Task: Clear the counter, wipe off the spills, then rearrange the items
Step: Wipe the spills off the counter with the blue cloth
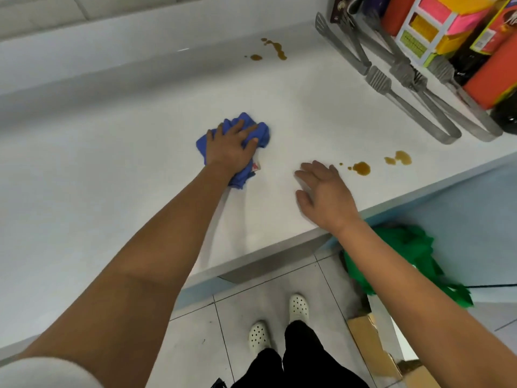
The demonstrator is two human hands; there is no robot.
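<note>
Pressing down on a crumpled blue cloth [234, 144], the left hand [232, 147] lies on top of it with fingers spread and slightly bent over the folds, in the middle of the white counter [112, 163]. The right hand [324, 191] hovers or rests just above the front edge, holding nothing, fingers loose and spread. Just beside its fingertips, toward the right end of that front edge, sit brown spills [362, 168] in 2 small groups. A 2nd patch of brown spots [275, 49] lies near the back edge. Metal tongs [414, 88] and colourful boxes and bottles [447, 29] crowd the back right corner.

The cloth looks soft, light and limp, so it likely bunches and slides under a flat palm; bearing down from above, as here, seems the sensible hold. The glossy counter probably lets it glide easily toward the remaining spills.
</note>
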